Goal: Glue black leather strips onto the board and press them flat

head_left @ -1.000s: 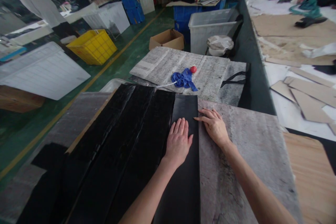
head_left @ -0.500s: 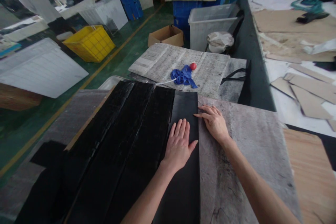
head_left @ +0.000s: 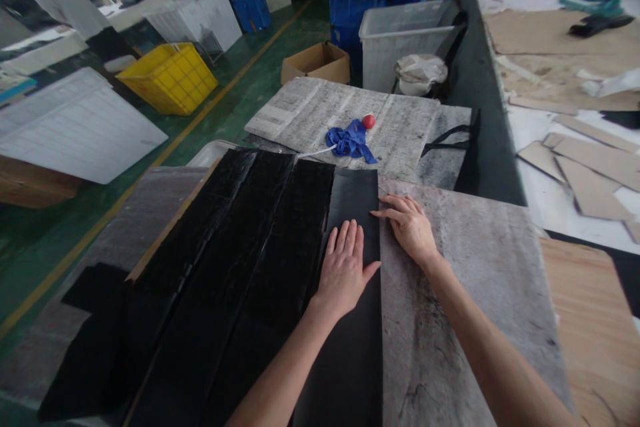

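- Lies flat on the worktop [head_left: 475, 260] as a dull black strip [head_left: 357, 330], running near to far just right of several shinier black strips [head_left: 295, 240]; too dark along the left border to tell overlap from mere contact.
- Looks thin, light and bendy, like coated cloth or plastic sheet; probably smooth enough to slide under a sideways push, and likelier to crease than break.
- Best taken by the long right edge, clear of the neighbouring strips, with hands spaced along the length to limit sagging.
- Lies spread on the strip with the left hand [head_left: 345, 273], palm down, grasping nothing, with fingers pointing to the far end and thumb stretched to the right edge.
- Meets that same edge slightly farther out with the right hand [head_left: 411, 227], loosely bent, one fingertip at the border; cannot tell pinching from plain touching.
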Demonstrator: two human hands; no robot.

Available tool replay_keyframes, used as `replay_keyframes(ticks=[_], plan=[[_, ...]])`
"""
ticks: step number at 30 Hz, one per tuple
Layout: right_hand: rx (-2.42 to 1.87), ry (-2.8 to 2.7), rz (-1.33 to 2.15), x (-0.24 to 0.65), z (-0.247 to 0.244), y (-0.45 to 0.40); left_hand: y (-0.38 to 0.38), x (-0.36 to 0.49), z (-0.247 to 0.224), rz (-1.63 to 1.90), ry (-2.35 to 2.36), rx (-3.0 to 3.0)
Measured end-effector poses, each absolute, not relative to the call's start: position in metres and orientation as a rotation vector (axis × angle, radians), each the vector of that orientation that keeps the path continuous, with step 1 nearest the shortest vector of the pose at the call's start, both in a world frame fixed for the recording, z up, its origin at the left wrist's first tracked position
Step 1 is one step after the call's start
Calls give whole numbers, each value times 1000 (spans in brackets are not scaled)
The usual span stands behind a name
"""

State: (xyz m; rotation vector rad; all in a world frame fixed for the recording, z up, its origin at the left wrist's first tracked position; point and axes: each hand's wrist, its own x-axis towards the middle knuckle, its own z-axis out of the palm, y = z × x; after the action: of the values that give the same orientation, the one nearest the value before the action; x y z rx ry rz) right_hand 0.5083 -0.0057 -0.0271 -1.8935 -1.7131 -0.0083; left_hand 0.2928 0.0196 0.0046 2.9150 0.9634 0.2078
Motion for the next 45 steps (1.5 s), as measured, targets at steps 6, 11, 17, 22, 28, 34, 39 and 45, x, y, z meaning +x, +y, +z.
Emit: replay_keyframes(ticks=[6,11,17,22,28,34,39,45], plan=[[-1895,-1713,6,508,-27,-6,13,291,-3,197,975,2906],[-1893,-1705,4,508,-26,-6,12,288,-2,201,973,2903],[-1884,-1708,17,510,-27,-5,11,288,-2,235,971,2879],[-1873,-1715,12,512,-30,-6,13,289,3,221,963,2882],[-1869,-1719,-10,510,-29,-6,22,295,11,173,869,2867],[-1878,-1705,-2,510,-29,-6,22,297,7,191,818,2861],[-1878,-1700,-3,510,-27,-5,19,295,7,175,820,2871],[-1862,-1699,9,509,-29,-5,18,294,6,173,817,2860]])
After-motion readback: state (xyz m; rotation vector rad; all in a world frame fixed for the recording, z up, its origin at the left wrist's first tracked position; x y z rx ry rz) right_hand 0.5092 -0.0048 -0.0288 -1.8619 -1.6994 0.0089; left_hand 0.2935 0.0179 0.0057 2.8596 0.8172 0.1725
